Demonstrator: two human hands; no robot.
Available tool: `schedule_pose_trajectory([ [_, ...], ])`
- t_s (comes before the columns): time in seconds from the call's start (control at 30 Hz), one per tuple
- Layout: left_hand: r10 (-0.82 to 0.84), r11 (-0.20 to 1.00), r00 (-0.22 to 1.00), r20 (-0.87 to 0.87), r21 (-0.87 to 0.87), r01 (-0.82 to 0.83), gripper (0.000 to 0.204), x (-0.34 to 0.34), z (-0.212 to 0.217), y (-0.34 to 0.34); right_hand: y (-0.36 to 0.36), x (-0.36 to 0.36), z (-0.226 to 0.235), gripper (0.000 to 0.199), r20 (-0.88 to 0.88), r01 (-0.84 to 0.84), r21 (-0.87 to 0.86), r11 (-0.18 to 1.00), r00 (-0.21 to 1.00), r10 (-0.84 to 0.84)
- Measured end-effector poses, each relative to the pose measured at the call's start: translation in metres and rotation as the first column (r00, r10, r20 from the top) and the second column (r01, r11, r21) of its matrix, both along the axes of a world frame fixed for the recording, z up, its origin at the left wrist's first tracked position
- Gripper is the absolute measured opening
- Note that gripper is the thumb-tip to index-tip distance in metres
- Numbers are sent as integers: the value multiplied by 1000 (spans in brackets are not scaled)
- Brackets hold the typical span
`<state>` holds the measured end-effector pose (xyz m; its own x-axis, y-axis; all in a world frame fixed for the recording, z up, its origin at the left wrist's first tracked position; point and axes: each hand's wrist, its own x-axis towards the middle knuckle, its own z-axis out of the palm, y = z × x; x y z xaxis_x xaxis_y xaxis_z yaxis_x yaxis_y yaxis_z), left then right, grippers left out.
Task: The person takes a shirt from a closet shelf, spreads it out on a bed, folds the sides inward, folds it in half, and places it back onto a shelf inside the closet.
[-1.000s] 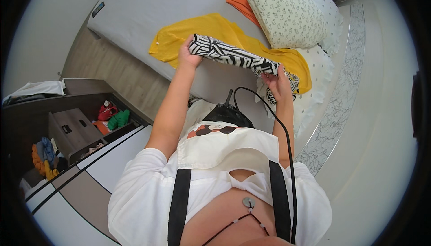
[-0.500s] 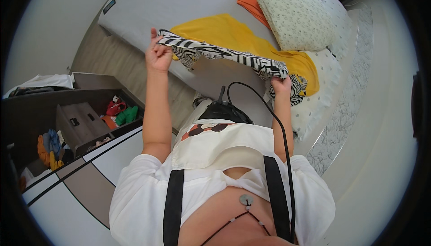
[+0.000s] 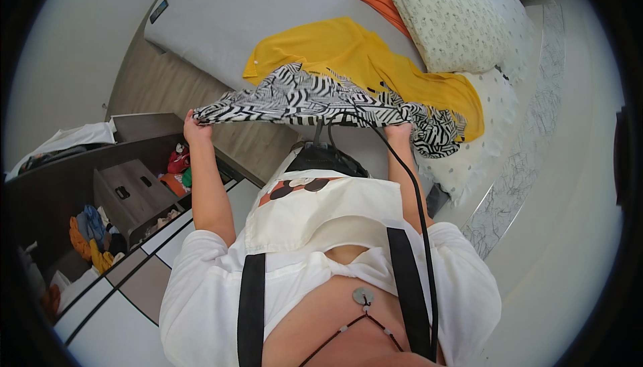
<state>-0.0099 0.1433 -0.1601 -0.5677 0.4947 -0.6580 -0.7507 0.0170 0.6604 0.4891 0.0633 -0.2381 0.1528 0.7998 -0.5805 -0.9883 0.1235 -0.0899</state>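
A garment lies partly on the bed, with a yellow cloth part [image 3: 335, 42] spread flat and a black-and-white patterned part [image 3: 301, 96] along its near side. Whether the two parts are sewn together, I cannot tell for sure. My left hand [image 3: 197, 130] grips the left corner of the patterned edge, out past the bed over the floor. Farther right, my right hand [image 3: 399, 134] has closed on the same edge, its fingertips mostly hidden by cloth. Between both hands the edge is pulled nearly straight, and more patterned cloth bunches on the bed beyond my right hand.
A pale pillow [image 3: 449, 25] and orange bedding [image 3: 383, 2] lie on the grey bed [image 3: 207, 19]. A phone [image 3: 159, 11] rests near the bed's far left edge. An open dark cabinet [image 3: 127, 199] with clothes stands at left. A black cable [image 3: 418, 199] hangs before me.
Both hands have come nearer to me, and my left hand has also swung left. The patterned cloth has opened out wider and drawn toward me over the bed's edge.
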Motion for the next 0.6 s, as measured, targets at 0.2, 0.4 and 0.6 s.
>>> schedule_pose_trajectory([
  [0.2,-6,989,1000,27,-150,10,27,-67,-52,33,-6,22,39,18,259,409,-285,867,903,-341],
  [0.4,-25,961,989,148,-270,65,30,-83,-48,62,-43,62,45,53,66,293,24,956,954,-294],
  [0.6,-365,885,931,-11,-315,343,28,-49,-5,75,-28,76,7,40,31,207,-149,967,978,-205],
])
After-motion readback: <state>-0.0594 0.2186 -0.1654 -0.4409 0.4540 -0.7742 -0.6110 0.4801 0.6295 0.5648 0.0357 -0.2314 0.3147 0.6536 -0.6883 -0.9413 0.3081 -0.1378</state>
